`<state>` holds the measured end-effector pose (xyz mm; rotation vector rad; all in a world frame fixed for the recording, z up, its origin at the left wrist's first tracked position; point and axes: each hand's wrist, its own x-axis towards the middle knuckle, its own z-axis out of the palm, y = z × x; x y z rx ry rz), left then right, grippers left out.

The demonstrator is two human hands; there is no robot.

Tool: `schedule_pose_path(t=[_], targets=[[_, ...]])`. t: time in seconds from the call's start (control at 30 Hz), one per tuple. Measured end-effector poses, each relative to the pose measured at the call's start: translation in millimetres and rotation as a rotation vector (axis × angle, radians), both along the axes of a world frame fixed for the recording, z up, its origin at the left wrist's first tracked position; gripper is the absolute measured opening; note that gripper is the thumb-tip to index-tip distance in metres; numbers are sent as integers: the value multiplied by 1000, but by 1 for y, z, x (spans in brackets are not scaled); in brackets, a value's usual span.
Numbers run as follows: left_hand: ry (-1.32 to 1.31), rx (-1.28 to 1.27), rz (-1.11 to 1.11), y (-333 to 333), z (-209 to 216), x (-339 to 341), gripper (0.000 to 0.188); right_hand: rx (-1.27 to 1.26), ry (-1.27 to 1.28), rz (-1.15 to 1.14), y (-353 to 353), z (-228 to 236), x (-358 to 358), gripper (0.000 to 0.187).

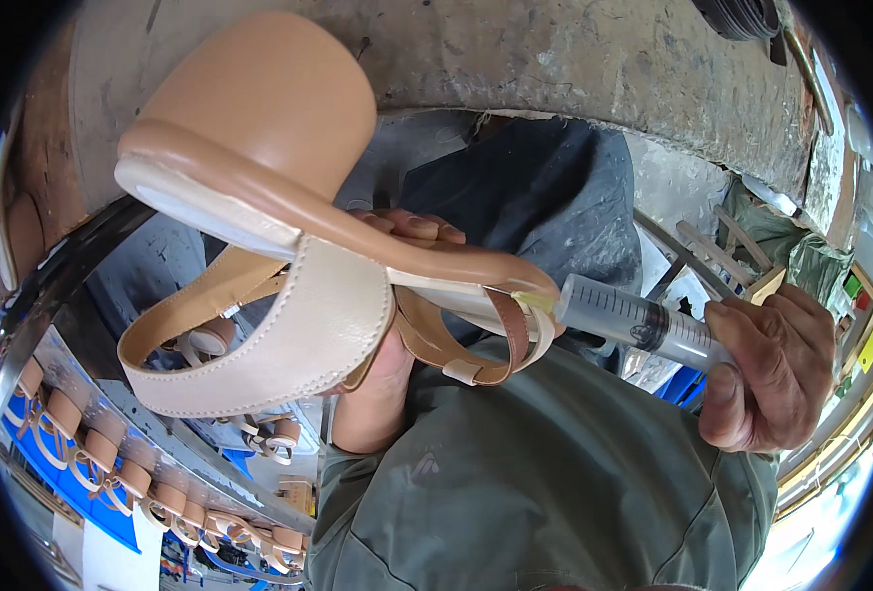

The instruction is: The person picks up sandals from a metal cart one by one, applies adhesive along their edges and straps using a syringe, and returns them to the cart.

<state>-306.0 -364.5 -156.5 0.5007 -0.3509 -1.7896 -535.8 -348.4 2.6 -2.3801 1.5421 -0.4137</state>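
A heeled sandal (289, 335) with a tan block heel and sole and cream straps fills the left and middle of the view, heel upward. My left hand (375, 389) grips it near the middle; its fingertips show over the sole's edge, and the sandal hides the rest. To the right, my right hand (776, 369) is closed around the back end of a clear syringe (633, 317) with a dark plunger tip. The syringe's yellowish nozzle meets the toe end of the sandal, by the small brown and cream straps.
Beyond the sandal runs a worn, stained bench edge (594, 59), with dark cloth (554, 197) below it. At lower left, several similar sandals (101, 448) stand in a row on a blue-edged rack. Wooden pieces (722, 246) and green plastic lie at right.
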Motion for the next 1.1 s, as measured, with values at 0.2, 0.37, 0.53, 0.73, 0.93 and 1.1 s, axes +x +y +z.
schedule_pose_path(t=[0.2,0.37,0.53,0.73,0.93,1.1], targets=[[49,-26,-23,2,-6,-4,33,59,-13,-88,9,2,-5,26],[77,-15,109,3,-6,-11,33,75,-18,-94,15,5,-9,26],[-23,-12,89,4,-4,-11,32,58,-8,-104,21,3,-12,26],[-76,8,98,2,0,-12,28,22,2,-123,25,4,-11,27],[-85,37,123,2,2,-12,28,70,85,-98,23,11,-12,26],[-18,-5,85,-1,0,-12,28,92,79,-98,24,14,-13,26]])
